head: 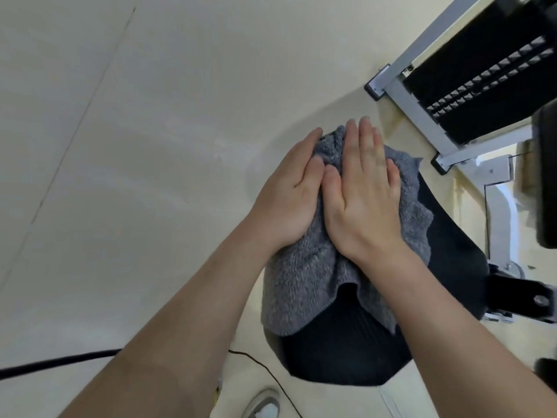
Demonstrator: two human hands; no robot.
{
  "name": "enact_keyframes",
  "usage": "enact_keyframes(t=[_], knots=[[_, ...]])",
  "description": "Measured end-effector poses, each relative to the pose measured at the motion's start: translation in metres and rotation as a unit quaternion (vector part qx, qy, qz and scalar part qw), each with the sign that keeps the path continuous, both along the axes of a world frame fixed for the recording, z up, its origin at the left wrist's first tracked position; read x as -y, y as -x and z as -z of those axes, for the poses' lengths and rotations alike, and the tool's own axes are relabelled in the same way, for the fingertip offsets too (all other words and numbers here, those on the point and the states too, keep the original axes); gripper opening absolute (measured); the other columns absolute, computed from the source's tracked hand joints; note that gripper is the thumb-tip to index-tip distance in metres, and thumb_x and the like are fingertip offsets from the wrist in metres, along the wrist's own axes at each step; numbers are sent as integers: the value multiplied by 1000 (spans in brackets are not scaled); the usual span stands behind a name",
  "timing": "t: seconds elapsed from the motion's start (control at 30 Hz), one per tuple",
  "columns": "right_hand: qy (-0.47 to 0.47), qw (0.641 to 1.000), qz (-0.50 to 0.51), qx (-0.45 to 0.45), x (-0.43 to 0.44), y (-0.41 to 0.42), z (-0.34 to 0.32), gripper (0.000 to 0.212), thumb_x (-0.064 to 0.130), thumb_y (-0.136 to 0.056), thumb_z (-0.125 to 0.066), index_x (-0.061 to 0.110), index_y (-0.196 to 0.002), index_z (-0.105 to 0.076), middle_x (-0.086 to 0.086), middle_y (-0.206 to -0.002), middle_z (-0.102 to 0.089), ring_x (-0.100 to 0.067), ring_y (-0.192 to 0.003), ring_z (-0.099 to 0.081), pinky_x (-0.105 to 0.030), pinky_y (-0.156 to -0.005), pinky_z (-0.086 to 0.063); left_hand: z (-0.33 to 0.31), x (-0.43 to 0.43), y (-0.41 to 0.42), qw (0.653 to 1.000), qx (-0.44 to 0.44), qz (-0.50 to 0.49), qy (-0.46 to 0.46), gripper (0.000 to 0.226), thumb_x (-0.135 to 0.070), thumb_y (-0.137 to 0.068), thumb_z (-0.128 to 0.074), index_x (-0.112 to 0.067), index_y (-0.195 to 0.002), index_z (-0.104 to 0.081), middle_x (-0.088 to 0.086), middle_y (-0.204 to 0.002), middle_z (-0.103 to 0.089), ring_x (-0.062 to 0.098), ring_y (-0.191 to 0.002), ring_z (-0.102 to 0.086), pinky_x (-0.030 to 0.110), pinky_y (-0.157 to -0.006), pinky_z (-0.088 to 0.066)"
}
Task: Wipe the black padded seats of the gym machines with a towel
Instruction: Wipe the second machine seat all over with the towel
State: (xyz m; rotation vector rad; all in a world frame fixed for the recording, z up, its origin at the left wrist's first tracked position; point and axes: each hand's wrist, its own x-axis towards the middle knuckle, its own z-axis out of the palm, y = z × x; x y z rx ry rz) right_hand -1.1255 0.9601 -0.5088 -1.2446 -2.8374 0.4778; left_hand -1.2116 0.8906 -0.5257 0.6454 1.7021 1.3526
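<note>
A grey towel (304, 282) is draped over the far half of a black padded seat (352, 354) in the centre right of the view. My left hand (291, 194) presses on the towel's left side, with its fingers curled over the seat's far edge. Beside it, touching thumb to thumb, my right hand (366, 188) lies flat on the towel with its fingers stretched out. The seat's near end and right side show bare below and beside the towel.
A grey metal frame (413, 104) with a black weight stack (482, 86) stands at the upper right. A black bracket (518, 300) joins the seat on its right. A black cable (54, 362) crosses the cream floor at lower left. A shoe (262, 405) shows at the bottom.
</note>
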Motion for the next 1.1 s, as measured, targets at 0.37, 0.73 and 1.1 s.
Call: enact_keyframes(t=[0.37, 0.73, 1.1], knots=[[43, 997, 57, 4, -59, 50, -2, 45, 29, -93, -29, 28, -137, -40, -3, -134, -53, -26, -114, -53, -39, -88, -38, 13, -90, 47, 988, 3, 13, 156, 30, -19, -94, -44, -20, -121, -56, 5, -126, -57, 22, -120, -50, 15, -88, -37], [27, 995, 90, 45, -71, 55, -1, 37, 32, -87, -35, 15, -55, -45, 1, -57, -47, -23, -56, -43, -31, -49, -23, 20, -98, 53, 985, -14, -12, 169, 19, -14, -82, -52, -26, -70, -61, -7, -85, -64, 20, -94, -60, 29, -80, -45], [17, 989, 134, 55, -30, 33, -16, 47, 40, -96, -21, 26, -125, -56, 2, -127, -56, -19, -123, -46, -42, -106, -29, -9, -41, 21, 989, 57, -6, 139, 25, -43, -95, -34, -35, -112, -51, -14, -107, -60, 4, -103, -57, 34, -93, -46]])
